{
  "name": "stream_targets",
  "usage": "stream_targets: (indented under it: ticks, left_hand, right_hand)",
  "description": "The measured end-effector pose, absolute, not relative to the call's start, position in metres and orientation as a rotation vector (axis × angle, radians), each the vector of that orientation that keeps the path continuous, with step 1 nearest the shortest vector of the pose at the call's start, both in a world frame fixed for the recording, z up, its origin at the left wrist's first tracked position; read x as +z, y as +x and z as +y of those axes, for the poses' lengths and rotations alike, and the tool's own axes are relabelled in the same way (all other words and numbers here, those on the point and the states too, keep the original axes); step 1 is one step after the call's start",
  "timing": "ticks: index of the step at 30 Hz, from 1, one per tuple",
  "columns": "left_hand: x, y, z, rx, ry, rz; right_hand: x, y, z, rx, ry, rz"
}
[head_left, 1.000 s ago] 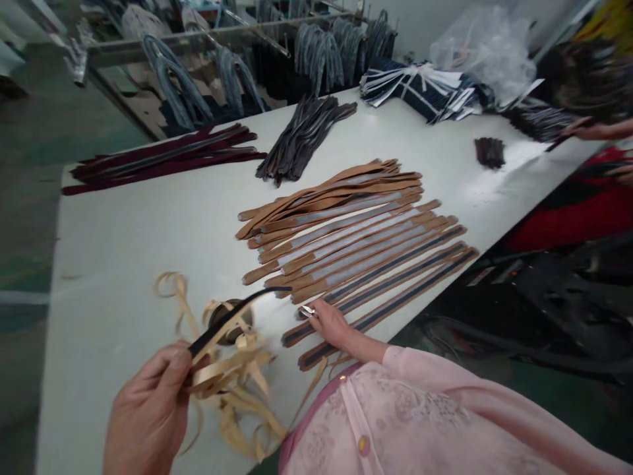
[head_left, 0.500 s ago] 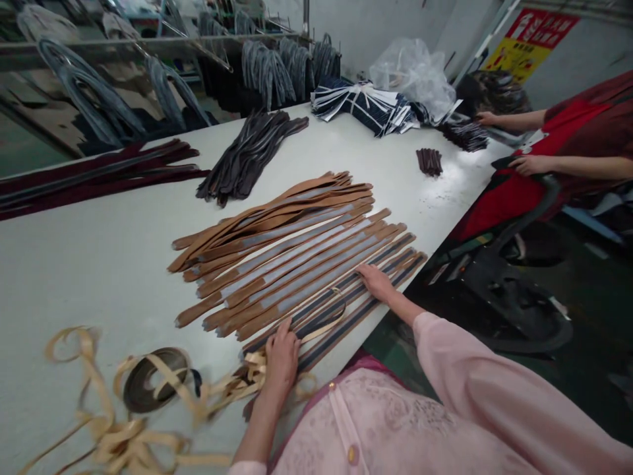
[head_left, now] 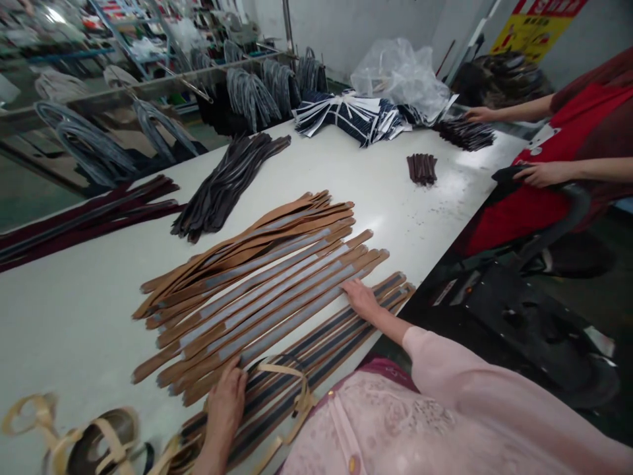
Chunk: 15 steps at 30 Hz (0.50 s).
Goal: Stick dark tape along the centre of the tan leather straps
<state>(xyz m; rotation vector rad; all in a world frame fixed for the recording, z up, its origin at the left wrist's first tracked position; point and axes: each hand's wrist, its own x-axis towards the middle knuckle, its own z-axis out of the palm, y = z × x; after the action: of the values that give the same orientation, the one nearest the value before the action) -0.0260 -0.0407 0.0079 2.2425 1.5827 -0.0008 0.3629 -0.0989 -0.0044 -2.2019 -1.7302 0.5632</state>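
Note:
Long tan leather straps (head_left: 257, 277) with grey tape down their middles lie side by side across a white table (head_left: 89, 310). Nearer the front edge lie straps with dark strips (head_left: 316, 343) down them. My left hand (head_left: 225, 402) presses flat on one of these straps near its left end, fingers stretched forward. My right hand (head_left: 362, 298) rests flat further along the same run of straps, fingers out. A loop of tan backing paper (head_left: 287, 379) curls between the two hands.
A dark tape roll (head_left: 99, 439) with tangled tan backing paper sits at the front left. Dark straps (head_left: 222, 185), maroon straps (head_left: 84, 218), a small dark bundle (head_left: 422, 168) and navy-white pieces (head_left: 351, 115) lie further back. Another person's hands (head_left: 541, 173) work at the right.
A second ago my left hand held a black strip up near the roll. Both hands now lie flat on the straps, spread apart. The view has swung to the right.

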Motion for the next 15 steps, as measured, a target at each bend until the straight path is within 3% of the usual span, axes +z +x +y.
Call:
stream_targets:
  ticks: [4, 8, 15]
  left_hand:
    - [0.012, -0.056, -0.042, 0.178, 2.022, 1.669]
    - [0.061, -0.061, -0.045, 0.471, 1.780, 1.866]
    - [0.149, 0.004, -0.074, 0.645, 1.534, 1.798]
  right_hand:
    - [-0.009, 0.353, -0.105, 0.611, -2.062, -1.843]
    - [-0.003, 0.348, -0.102, 0.727, -2.017, -1.644]
    - [0.040, 0.280, -0.098, 1.383, -1.447, -1.172]
